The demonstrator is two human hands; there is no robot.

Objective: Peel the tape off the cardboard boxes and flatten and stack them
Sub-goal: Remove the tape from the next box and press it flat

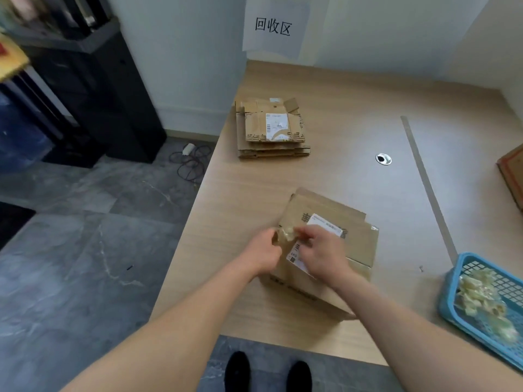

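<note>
- The step now is pulling tape off the box [359,244]. The box sits on the table [353,108], right in front of the person, low in the middle of the view.
- The box still has its shape. It is not flat yet. A white label [325,222] is stuck on its top.
- A tape clump [287,232] sits at the box's corner, at about 10 o'clock from the box's middle.
- The right hand [322,250] reaches over the box top. Its fingers are bent and pinch the tape clump.
- The left hand [264,254] is at 9 o'clock from the box. Its fingers curl in on the same clump, I think. The picture is blurry there, so I am not sure.
- A stack of flat boxes [271,128] lies well apart at 12 o'clock on the table.
- A blue basket [452,295] is at 4 o'clock. It has old tape bits [481,295] in it.
- One more box [513,176] peeks in at 3 o'clock, at the edge of the view.
- Next, I think, the tape must come all the way off. One hand should hold the box so it does not slide.
- Then the clump can go in the basket, and the box can be pushed flat for the stack.
</note>
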